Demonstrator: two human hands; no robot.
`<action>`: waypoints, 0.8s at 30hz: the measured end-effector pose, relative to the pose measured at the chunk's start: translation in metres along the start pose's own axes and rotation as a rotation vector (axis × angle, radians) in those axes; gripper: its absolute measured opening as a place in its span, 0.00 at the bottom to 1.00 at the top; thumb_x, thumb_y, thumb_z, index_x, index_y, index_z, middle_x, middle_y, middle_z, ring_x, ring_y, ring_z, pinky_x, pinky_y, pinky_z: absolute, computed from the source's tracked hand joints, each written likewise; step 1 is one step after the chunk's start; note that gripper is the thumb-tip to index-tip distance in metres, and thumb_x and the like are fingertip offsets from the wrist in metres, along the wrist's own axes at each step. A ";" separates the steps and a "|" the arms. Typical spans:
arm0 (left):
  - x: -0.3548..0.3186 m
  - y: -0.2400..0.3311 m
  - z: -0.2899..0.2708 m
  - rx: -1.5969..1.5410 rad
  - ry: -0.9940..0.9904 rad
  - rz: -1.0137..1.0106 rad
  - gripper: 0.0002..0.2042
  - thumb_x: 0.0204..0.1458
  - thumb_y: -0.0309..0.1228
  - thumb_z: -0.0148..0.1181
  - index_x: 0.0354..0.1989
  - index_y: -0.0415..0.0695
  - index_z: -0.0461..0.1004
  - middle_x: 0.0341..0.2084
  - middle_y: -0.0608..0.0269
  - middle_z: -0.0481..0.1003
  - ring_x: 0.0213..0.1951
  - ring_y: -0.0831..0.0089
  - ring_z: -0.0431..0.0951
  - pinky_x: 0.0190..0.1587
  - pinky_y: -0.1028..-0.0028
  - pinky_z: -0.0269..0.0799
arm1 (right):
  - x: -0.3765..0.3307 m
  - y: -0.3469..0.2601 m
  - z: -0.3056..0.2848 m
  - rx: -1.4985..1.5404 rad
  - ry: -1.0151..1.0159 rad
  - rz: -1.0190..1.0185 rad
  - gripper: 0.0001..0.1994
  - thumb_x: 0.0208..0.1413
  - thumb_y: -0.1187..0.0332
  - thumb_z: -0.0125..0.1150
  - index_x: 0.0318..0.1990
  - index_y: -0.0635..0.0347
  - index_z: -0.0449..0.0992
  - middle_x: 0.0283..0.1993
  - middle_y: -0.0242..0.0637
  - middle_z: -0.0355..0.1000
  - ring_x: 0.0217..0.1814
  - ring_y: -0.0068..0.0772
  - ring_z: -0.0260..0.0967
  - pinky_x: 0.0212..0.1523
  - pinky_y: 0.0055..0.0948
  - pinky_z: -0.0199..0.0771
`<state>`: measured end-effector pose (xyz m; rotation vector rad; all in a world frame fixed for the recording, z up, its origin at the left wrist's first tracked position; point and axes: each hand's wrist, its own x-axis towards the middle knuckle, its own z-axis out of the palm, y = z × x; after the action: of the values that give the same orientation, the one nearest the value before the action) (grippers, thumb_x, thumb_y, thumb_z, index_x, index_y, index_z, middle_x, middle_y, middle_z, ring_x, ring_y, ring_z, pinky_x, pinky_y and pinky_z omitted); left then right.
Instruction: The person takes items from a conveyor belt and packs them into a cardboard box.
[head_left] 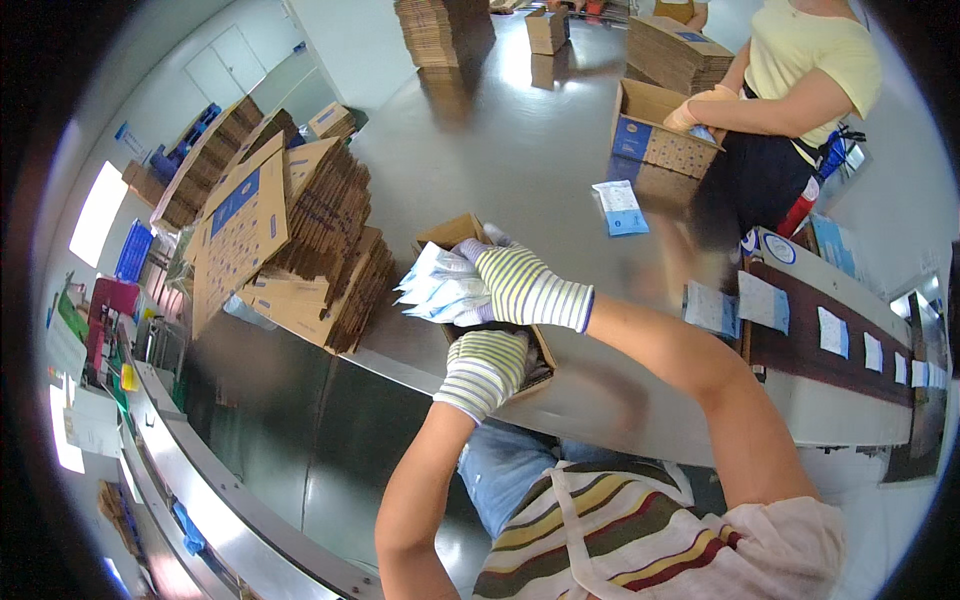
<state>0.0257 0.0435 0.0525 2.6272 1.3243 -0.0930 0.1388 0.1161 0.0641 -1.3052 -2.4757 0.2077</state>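
In my right hand (pixel 530 285), gloved in stripes, is a bunch of white and light-blue packets (pixel 442 284), its fingers closed around them over an open cardboard box (pixel 543 372). The box stands at the table's near edge. My left hand (pixel 482 372), in a matching glove, reaches down at the box's near part with its fingers curled. What those fingers hold, if anything, is hidden. Both forearms cover much of the box, so its contents barely show.
Stacks of flattened cartons (pixel 330 230) lean at the left. One packet (pixel 621 208) lies on the metal table (pixel 480 150). At the right, a conveyor belt (pixel 800 345) carries several packets. Across the table, a co-worker's gloved hands (pixel 700 108) reach into another carton (pixel 650 145).
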 end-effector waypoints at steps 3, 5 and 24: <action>-0.001 -0.003 0.006 0.009 0.009 -0.003 0.16 0.55 0.41 0.47 0.33 0.40 0.75 0.24 0.49 0.77 0.29 0.53 0.78 0.33 0.58 0.73 | 0.010 -0.009 -0.023 -0.089 -0.275 -0.060 0.39 0.42 0.48 0.65 0.57 0.65 0.61 0.57 0.49 0.66 0.63 0.46 0.61 0.69 0.52 0.41; -0.002 0.001 0.004 -0.018 0.016 0.003 0.15 0.54 0.40 0.48 0.31 0.40 0.75 0.22 0.49 0.76 0.28 0.53 0.77 0.32 0.58 0.72 | 0.009 0.003 -0.008 -0.222 -0.350 -0.100 0.33 0.45 0.47 0.62 0.57 0.56 0.66 0.57 0.41 0.67 0.65 0.39 0.58 0.69 0.57 0.33; 0.086 -0.102 0.022 -0.066 -0.211 -0.072 0.17 0.50 0.38 0.54 0.43 0.40 0.77 0.43 0.47 0.75 0.48 0.55 0.74 0.50 0.64 0.70 | -0.101 -0.031 -0.042 0.153 0.035 -0.369 0.32 0.41 0.44 0.64 0.47 0.61 0.71 0.46 0.46 0.69 0.51 0.48 0.66 0.63 0.48 0.56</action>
<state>-0.0039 0.1661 0.0033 2.4374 1.3248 -0.3220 0.1827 0.0137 0.0898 -0.7684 -2.5571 0.2725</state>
